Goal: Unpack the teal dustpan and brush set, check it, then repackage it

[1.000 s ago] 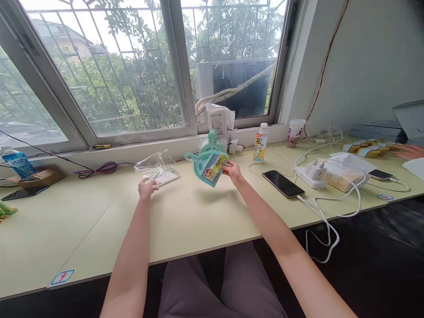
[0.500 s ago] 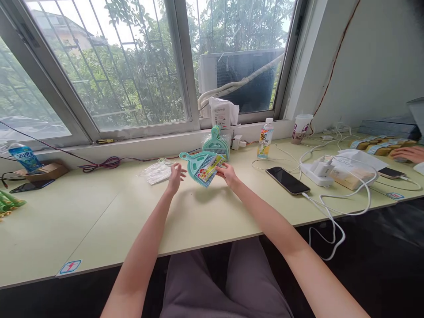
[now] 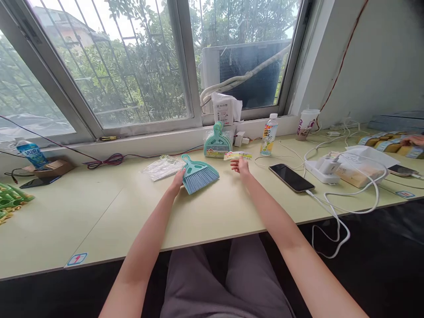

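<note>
My left hand (image 3: 177,182) is closed on the left edge of a mint-green dustpan and brush set (image 3: 200,177), tilted just over the table with its grey-blue bristles towards me. To the right, my right hand (image 3: 241,166) pinches a yellow printed card label (image 3: 237,155), apart from the set. Behind, a stack of similar mint dustpan sets (image 3: 217,143) stands upright against the wall, the front one with a yellow label. Beside my left hand lie clear plastic bags (image 3: 163,168).
On the right are a drink bottle (image 3: 269,135), a phone (image 3: 291,177), a power strip (image 3: 322,171) with white cables and a plastic cup (image 3: 307,124). Another person's hand (image 3: 413,140) is at the far right. A blue bottle (image 3: 32,153) and green items (image 3: 13,198) are left.
The yellow label has come off the dustpan set and moved right in my right hand. My left hand, free before, now grips the set, which has come lower.
</note>
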Motion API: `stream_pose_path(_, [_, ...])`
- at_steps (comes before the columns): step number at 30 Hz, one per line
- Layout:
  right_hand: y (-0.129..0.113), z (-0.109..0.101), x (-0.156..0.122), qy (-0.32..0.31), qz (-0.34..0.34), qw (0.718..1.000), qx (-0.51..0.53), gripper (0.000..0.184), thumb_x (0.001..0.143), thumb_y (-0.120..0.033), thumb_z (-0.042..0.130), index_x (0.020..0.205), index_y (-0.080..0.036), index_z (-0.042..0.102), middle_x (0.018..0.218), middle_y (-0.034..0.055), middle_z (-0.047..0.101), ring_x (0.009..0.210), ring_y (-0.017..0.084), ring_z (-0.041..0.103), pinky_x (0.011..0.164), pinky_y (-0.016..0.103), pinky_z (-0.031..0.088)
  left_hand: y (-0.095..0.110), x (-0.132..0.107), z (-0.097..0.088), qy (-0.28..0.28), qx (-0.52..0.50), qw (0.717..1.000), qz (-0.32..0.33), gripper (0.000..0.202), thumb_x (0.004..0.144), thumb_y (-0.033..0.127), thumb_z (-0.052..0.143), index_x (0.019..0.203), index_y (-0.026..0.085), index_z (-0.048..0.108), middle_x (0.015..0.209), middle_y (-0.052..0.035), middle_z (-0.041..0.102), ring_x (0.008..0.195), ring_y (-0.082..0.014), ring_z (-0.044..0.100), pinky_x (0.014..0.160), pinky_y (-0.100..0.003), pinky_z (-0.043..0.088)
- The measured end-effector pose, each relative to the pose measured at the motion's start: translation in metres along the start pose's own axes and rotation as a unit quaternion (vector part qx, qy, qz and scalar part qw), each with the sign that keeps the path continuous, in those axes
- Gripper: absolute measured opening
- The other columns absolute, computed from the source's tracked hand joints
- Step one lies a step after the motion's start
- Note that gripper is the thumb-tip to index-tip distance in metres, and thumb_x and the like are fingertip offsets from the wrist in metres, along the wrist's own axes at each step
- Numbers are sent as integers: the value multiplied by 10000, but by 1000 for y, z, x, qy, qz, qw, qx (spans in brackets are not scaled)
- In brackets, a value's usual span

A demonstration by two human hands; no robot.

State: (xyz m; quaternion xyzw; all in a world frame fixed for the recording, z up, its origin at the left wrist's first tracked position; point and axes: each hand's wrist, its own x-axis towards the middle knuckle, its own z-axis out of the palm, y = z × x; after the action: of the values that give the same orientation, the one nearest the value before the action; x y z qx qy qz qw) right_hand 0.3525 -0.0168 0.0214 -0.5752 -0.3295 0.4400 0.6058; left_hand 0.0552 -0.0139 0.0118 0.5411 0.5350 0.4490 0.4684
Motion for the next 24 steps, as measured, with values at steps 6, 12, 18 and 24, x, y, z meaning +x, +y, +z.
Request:
stream_pose_path(6, [0, -6, -4, 46, -85, 987, -126, 692, 984, -549, 141, 714, -150, 638, 597, 57, 639, 398, 95, 525, 450, 214, 390, 4, -17, 21, -71, 15, 997, 26, 461, 805, 584, 498, 1025, 190, 597, 898, -43, 667, 821, -201, 602, 724, -295, 440])
stream_pose_path(12, [9, 43, -57, -60, -362, 783, -503, 389, 997, -358, 353, 847, -190, 669, 879, 72, 671, 841, 181, 618, 676, 245, 412, 5, -19, 34, -71, 23, 994, 78, 398, 833, 536, 497, 906, 162, 612, 826, -44, 652, 833, -210, 583, 757, -314, 438])
stream_pose_path(18, [11, 63, -81, -47, -418, 703, -574, 301, 989, -343, 383, 1012, -176, 633, 1088, 109, 588, 1021, 217, 527, 683, 264, 414, 6, -25, 48, -61, 10, 980, 187, 392, 870, 507, 450, 917, 152, 611, 934, -62, 649, 902, -201, 563, 817, -313, 434])
stream_pose_path(24, [3, 48, -63, -78, -371, 763, -523, 390, 990, -359, 363, 835, -201, 683, 922, 39, 627, 784, 159, 569, 604, 242, 323, 19, -36, 48, -130, -5, 970, 208, 469, 869, 530, 440, 1083, 153, 620, 1049, -70, 648, 962, -218, 568, 823, -306, 430])
